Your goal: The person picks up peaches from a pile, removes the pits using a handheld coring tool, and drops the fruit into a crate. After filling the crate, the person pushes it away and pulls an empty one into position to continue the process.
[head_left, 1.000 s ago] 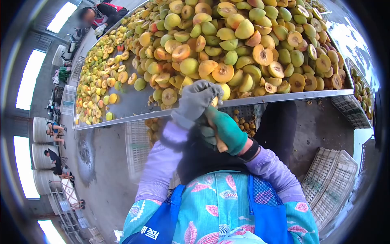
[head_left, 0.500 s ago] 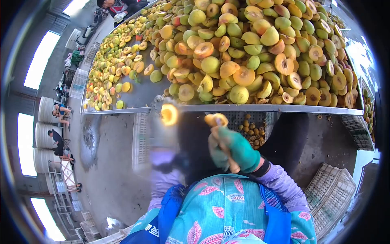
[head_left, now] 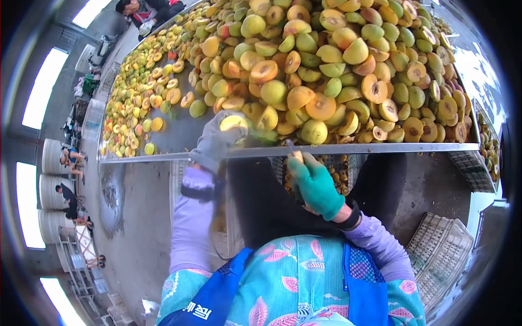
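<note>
My left hand (head_left: 212, 144), in a grey glove, reaches over the table's front rim at the near side of the fruit pile. Its blurred fingers are round a yellow fruit half (head_left: 234, 123), cut face up. My right hand (head_left: 318, 187), in a green glove, is closed round a small tool (head_left: 294, 152) just in front of the rim. The tool's thin metal tip points up toward the fruit; my fingers hide most of its handle. Halved yellow-orange fruits (head_left: 321, 107) are heaped on the metal table (head_left: 353, 149).
Below the rim, between my knees, a crate holds small brown pieces (head_left: 340, 179). Stacked pale crates (head_left: 440, 250) stand at the lower right. A person (head_left: 147, 13) in gloves is at the table's far left corner. More people sit by large round tubs (head_left: 51, 190) at the left.
My left hand has moved up from before the rim to the pile's edge. My right hand has turned and lowered slightly; the fruit piece at the tool's tip is gone. The view has shifted slightly.
</note>
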